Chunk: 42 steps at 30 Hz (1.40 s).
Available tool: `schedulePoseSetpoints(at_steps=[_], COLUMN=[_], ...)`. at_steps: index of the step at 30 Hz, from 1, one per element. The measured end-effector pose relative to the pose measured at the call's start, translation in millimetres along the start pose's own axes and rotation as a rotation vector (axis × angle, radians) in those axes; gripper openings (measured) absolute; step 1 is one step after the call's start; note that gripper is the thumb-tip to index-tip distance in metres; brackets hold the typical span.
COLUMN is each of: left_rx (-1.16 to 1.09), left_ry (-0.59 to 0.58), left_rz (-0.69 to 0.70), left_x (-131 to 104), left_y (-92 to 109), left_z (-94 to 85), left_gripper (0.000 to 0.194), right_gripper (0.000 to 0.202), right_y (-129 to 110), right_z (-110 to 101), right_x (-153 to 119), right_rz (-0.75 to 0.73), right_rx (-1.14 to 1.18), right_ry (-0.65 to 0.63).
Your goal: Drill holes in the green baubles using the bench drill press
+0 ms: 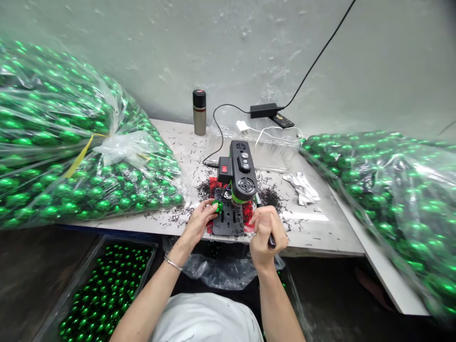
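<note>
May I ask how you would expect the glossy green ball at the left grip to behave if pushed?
The green ball would likely roll, given its round shape; its shiny surface suggests it may be slippery to hold.

The bare left hand [199,221] pinches a shiny green ball [218,206] at seven o'clock from a black-and-green bench machine [244,173]; at five o'clock the bare right hand [268,232] grips its black rod-shaped handle [272,241]. A black-capped, grey-bodied cylindrical flask [200,118] stands at eleven, a black rectangular power adapter [263,110] sits at one, crumpled white fabric gloves [304,189] lie at three, and a bulging clear plastic bag [124,147] fills nine.
</note>
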State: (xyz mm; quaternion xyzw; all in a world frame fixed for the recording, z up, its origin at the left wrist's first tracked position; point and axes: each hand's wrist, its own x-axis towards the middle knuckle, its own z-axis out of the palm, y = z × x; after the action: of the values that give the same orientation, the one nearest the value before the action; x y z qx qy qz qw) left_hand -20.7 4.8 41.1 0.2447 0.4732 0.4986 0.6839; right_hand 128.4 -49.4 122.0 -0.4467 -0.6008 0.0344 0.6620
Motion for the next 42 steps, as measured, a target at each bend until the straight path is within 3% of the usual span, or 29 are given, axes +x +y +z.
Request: schedulePoseSetpoints(at_steps=[6, 10, 16, 21, 26, 33, 36, 42], left_rx=[0.380, 0.642, 0.960, 1.084, 1.103, 1.037, 1.025, 0.991], left_ry=[-0.083, -0.039, 0.073, 0.046, 0.021, -0.020, -0.020, -0.027], left_rz=[0.322, 0.507, 0.679, 0.791, 0.801, 0.742, 0.731, 0.742], left_x=[4, 2, -3, -5, -3, -1, -2, -4], left_y=[-19, -30, -44, -46, -44, -44, -44, -44], left_z=[10.9, 14.8, 14.6, 11.8, 10.5, 9.8, 10.2, 10.5], left_gripper=[0.037, 0.029, 0.023, 0.028, 0.027, 0.029, 0.029, 0.028], right_gripper=[0.034, 0.033, 0.033, 0.033, 0.030, 0.031, 0.032, 0.031], right_y=[-9, -8, -2, 0, 15, 53, 63, 68], right_z=[0, 1, 1, -1, -3, 3, 6, 4], right_x=[14, 12, 5, 1, -19, -53, -58, -55], right_rz=[0.033, 0.011, -0.047, -0.062, -0.049, -0.202, -0.220, -0.316], right_rx=[0.002, -0.005, -0.028, -0.035, -0.012, -0.047, -0.039, -0.077], right_ry=[-0.001, 0.005, 0.016, -0.003, -0.038, -0.018, 0.016, -0.094])
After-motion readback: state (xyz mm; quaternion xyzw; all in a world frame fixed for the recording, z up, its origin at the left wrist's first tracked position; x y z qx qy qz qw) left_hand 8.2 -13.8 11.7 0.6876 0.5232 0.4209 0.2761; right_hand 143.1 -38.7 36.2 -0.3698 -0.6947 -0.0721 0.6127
